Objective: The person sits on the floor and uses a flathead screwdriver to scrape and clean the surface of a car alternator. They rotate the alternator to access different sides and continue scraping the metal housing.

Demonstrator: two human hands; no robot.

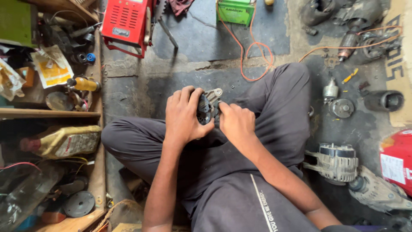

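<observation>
Left hand (pixel 184 116) grips a round, ribbed metal alternator housing (pixel 209 106), fingers (pixel 189 95) curled over its rim. Right hand (pixel 236 122) pinches its edge.

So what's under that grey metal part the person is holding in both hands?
Under the grey metal alternator housing lie the person's crossed legs in dark trousers and the stained concrete floor. The left hand and right hand cover much of the housing's underside.

Dark grey trousers (pixel 274 99), dark shirt (pixel 240 206) with white stripe, bare forearms.
</observation>
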